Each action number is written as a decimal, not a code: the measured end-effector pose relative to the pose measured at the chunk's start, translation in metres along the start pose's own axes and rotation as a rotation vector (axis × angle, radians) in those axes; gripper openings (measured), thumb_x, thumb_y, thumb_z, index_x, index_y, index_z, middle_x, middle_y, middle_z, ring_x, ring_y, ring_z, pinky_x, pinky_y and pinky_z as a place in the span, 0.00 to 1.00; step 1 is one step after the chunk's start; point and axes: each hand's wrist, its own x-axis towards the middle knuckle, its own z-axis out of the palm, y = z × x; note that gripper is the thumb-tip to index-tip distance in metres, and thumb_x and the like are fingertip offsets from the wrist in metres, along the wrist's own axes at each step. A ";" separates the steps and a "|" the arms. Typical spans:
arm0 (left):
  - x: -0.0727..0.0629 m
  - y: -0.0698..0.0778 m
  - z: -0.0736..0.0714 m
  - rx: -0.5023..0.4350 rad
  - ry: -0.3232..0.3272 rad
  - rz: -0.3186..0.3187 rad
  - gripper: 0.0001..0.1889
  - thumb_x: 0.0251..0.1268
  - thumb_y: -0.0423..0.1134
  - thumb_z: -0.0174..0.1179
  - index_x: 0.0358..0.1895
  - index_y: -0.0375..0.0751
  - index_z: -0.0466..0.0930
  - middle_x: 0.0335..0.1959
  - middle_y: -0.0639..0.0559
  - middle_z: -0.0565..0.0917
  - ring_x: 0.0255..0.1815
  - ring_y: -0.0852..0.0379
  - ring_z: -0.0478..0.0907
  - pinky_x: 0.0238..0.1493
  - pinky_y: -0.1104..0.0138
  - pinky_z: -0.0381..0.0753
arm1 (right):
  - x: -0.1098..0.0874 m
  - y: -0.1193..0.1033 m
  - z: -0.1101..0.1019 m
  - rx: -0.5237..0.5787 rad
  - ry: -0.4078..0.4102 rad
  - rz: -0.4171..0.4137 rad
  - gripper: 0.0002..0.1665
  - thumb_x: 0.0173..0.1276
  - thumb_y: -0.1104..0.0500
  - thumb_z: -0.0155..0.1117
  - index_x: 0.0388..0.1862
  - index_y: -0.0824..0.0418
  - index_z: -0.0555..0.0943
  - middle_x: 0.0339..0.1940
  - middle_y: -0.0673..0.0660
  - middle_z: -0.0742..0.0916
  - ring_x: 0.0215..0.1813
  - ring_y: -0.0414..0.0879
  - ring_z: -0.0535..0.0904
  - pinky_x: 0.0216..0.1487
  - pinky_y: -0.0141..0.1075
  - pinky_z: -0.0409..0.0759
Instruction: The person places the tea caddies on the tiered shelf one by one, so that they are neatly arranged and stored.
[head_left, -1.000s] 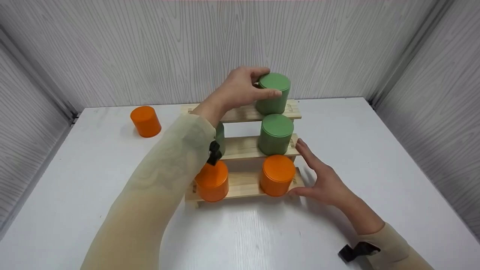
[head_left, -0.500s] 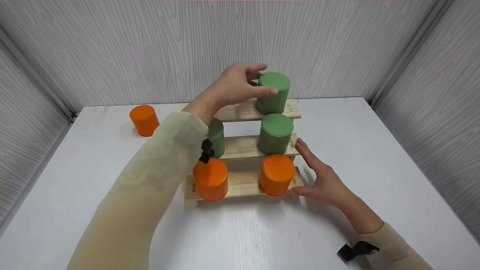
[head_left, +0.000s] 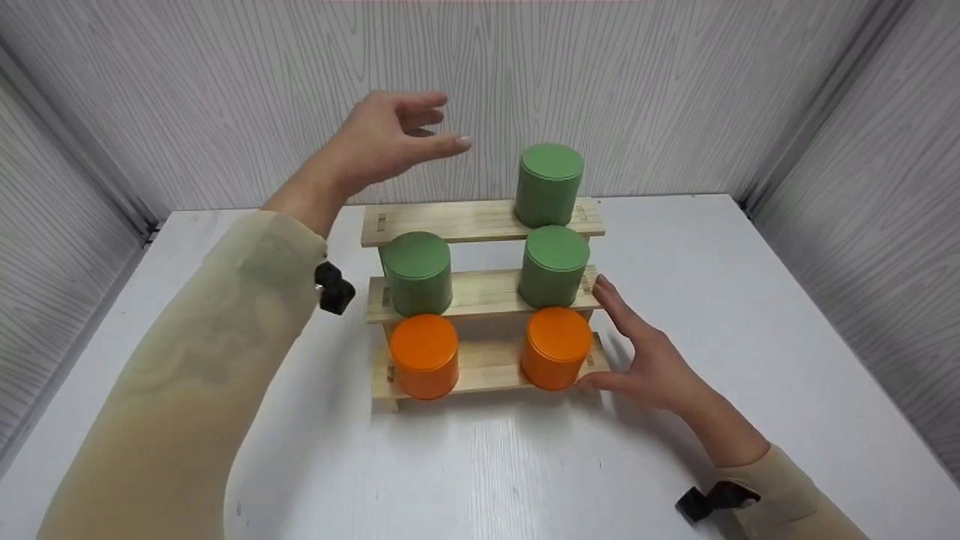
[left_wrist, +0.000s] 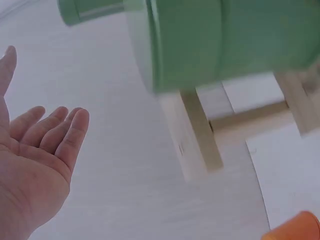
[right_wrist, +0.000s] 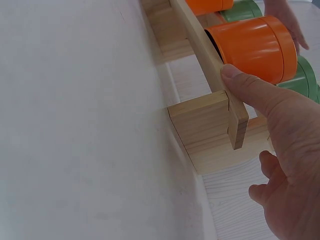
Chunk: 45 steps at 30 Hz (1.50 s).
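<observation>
In the head view my left hand (head_left: 390, 135) is raised left of the top shelf, holding nothing, its fingers and thumb spread apart. A three-step wooden rack (head_left: 457, 217) carries lidded cans. One green can (head_left: 549, 186) stands at the right of the top step. Two more, a left green can (head_left: 418, 274) and a right green can (head_left: 555, 267), are on the middle step. Below them sit a left orange can (head_left: 425, 357) and a right orange can (head_left: 556, 349). My right hand (head_left: 652, 367) rests at the rack's right end, thumb touching the lowest shelf board (right_wrist: 210, 65).
The rack stands on a white table (head_left: 480, 465), near its back edge. Grey wood-grain panels (head_left: 637, 90) close in the back and sides. Part of an orange can (left_wrist: 297, 229) shows at the bottom right of the left wrist view.
My left hand has let go of the top green can and moved up and left, away from the rack. Its arm now covers the loose orange can. The right hand stays put.
</observation>
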 end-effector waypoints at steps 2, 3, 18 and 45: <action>-0.006 -0.009 -0.011 0.010 0.035 -0.016 0.46 0.68 0.63 0.71 0.84 0.53 0.64 0.81 0.51 0.69 0.79 0.55 0.69 0.78 0.59 0.69 | 0.000 0.000 0.001 0.003 -0.001 -0.003 0.75 0.53 0.44 0.89 0.90 0.43 0.49 0.89 0.42 0.53 0.87 0.46 0.51 0.80 0.57 0.65; -0.009 -0.014 -0.016 0.020 0.053 -0.026 0.45 0.68 0.63 0.70 0.84 0.53 0.63 0.81 0.51 0.69 0.79 0.55 0.68 0.79 0.58 0.68 | 0.000 0.000 0.001 0.005 -0.001 -0.006 0.75 0.53 0.44 0.89 0.90 0.44 0.49 0.90 0.43 0.53 0.87 0.47 0.51 0.79 0.58 0.65; -0.046 -0.104 -0.073 -0.073 0.249 -0.246 0.47 0.71 0.65 0.65 0.87 0.52 0.56 0.84 0.49 0.62 0.84 0.50 0.59 0.84 0.53 0.57 | -0.004 0.000 0.003 0.005 -0.008 0.033 0.76 0.51 0.43 0.90 0.90 0.41 0.49 0.89 0.40 0.53 0.87 0.45 0.53 0.81 0.50 0.64; -0.079 -0.221 -0.050 -0.145 0.306 -0.431 0.59 0.64 0.73 0.65 0.88 0.50 0.44 0.89 0.48 0.47 0.88 0.44 0.45 0.83 0.44 0.53 | -0.008 0.000 0.005 0.016 0.006 0.014 0.74 0.54 0.42 0.89 0.90 0.44 0.51 0.89 0.43 0.54 0.87 0.45 0.51 0.80 0.54 0.65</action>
